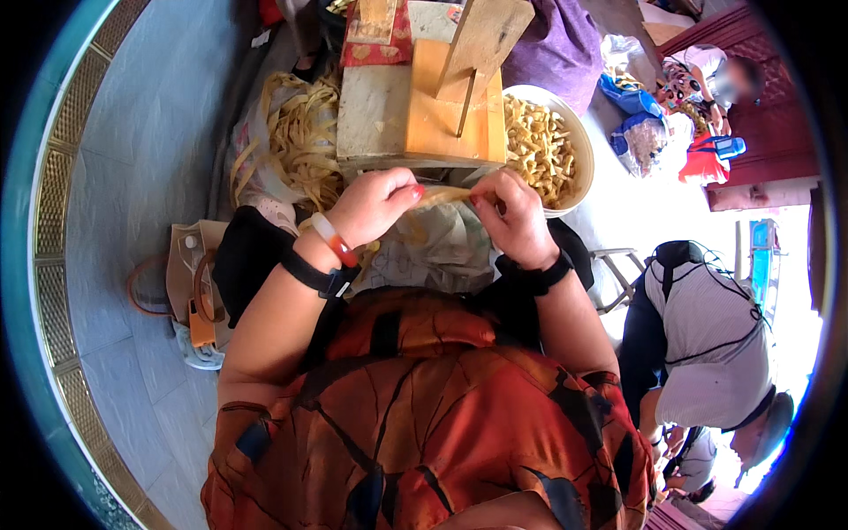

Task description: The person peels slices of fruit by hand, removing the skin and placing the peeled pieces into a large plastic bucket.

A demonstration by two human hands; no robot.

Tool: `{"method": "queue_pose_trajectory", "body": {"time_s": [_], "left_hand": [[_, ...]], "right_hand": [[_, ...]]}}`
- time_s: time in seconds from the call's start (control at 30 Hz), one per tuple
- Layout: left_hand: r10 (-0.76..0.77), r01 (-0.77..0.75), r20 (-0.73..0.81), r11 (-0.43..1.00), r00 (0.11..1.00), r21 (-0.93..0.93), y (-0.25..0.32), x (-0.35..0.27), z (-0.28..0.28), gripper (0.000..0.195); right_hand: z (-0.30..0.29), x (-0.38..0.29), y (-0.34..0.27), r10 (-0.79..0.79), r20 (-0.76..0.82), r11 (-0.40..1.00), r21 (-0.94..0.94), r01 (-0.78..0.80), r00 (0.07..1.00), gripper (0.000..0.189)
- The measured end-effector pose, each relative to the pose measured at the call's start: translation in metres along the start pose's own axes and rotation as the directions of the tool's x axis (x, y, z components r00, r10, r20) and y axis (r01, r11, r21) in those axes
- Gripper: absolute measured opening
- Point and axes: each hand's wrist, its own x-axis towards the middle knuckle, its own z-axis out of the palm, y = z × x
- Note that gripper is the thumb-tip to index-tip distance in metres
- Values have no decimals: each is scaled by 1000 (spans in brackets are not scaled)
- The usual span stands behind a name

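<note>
A pale yellow strip (445, 195) is stretched between my two hands, above a plastic bag on my lap. My left hand (381, 204) grips its left end between thumb and fingers. At the strip's right end, my right hand (509, 211) pinches it with thumb and forefinger. Just beyond them stands a wooden block (424, 126) with an upright board (480, 46) and a thin metal rod (467, 103). A white tub (584, 156) of short, knotted-looking yellow pieces (540, 146) is right of the block. Many long loose strips (301, 132) lie in a bag on the left.
A purple cloth (560, 46) hangs behind the tub. An open tote bag (182, 265) stands on the floor at the left. To the right, a person in a striped top (709, 338) bends near a metal stool frame (616, 271); another person (702, 79) sits beside several bags.
</note>
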Motion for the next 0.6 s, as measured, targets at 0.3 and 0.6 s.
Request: {"method": "queue_pose_trajectory", "body": {"time_s": [0.3,0.6], "left_hand": [[123,-46,-410,980,904,194,27,83,-15,23],[82,-98,-376,995,923,-23,-9,37,5,19]], "right_hand": [[-7,70,44,75,-202,997,13,-74,976,9],[-43,19,114,177,-439,931,-215,-294,881,22]]}}
